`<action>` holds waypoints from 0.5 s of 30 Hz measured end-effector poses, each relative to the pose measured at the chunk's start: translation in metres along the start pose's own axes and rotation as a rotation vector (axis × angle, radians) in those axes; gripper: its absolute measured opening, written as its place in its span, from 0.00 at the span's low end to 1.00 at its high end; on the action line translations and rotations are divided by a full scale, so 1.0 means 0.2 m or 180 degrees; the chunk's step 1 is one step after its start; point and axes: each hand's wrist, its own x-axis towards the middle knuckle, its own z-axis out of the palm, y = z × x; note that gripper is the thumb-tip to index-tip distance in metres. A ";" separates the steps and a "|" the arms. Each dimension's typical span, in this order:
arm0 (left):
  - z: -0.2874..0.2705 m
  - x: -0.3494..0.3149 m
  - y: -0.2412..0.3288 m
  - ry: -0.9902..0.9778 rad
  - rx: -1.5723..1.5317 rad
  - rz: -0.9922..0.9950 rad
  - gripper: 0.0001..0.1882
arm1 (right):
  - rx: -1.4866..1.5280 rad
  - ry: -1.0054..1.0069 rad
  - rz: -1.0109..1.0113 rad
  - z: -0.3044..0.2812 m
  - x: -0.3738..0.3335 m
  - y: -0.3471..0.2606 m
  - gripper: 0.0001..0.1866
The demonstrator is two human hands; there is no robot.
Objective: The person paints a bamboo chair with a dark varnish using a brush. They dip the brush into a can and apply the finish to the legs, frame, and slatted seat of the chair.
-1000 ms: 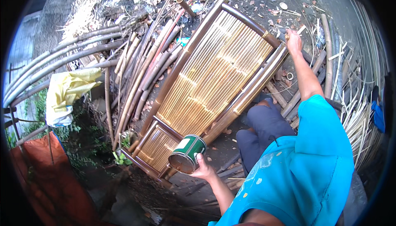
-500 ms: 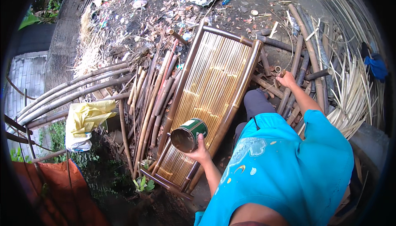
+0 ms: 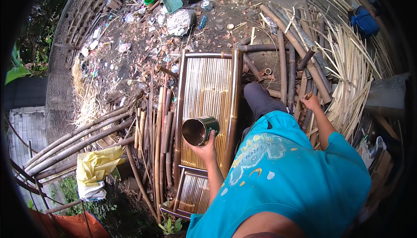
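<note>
My left hand point(image 3: 206, 147) grips a green tin can point(image 3: 212, 126) from its near right side. The can is tilted, and its dark, open mouth faces left. Beneath it lies a long bamboo bench point(image 3: 207, 82) with a slatted, glossy top and dark brown rails. Out to the right, my right hand point(image 3: 311, 102) is closed round a short brown thing, mostly hidden by the fingers. It is held over bamboo poles, apart from the bench.
Bamboo poles point(image 3: 160, 129) lie along the bench's left side, and more poles point(image 3: 292, 73) are at the right. Pale split strips point(image 3: 347, 68) heap beyond those. A yellow sheet point(image 3: 97, 166) hangs at the left. Far off are a green basket point(image 3: 172, 1) and a blue bottle point(image 3: 203, 22).
The view has turned, so the bench now runs nearly straight away from me. My right hand has moved farther from the bench. The can stays in my left hand over the slats.
</note>
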 end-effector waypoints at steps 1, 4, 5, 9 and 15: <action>0.03 0.02 0.04 -0.0050 0.0074 0.0056 0.52 | 0.0164 0.0002 0.0204 -0.05 -0.06 -0.03 0.13; 0.14 0.09 0.09 -0.0165 -0.0237 0.0143 0.52 | 0.0578 -0.0051 0.0737 -0.14 -0.08 -0.05 0.13; 0.18 0.12 0.11 -0.0192 -0.0355 0.0201 0.52 | 0.0499 0.0043 0.0716 -0.17 -0.06 -0.03 0.13; 0.33 0.20 0.14 -0.0245 -0.0165 0.0250 0.51 | 0.0440 0.0336 0.0478 -0.26 0.14 -0.10 0.14; 0.70 0.42 0.11 -0.0153 -0.0468 -0.0056 0.53 | 0.1376 0.0140 -0.0085 -0.31 0.85 -0.35 0.16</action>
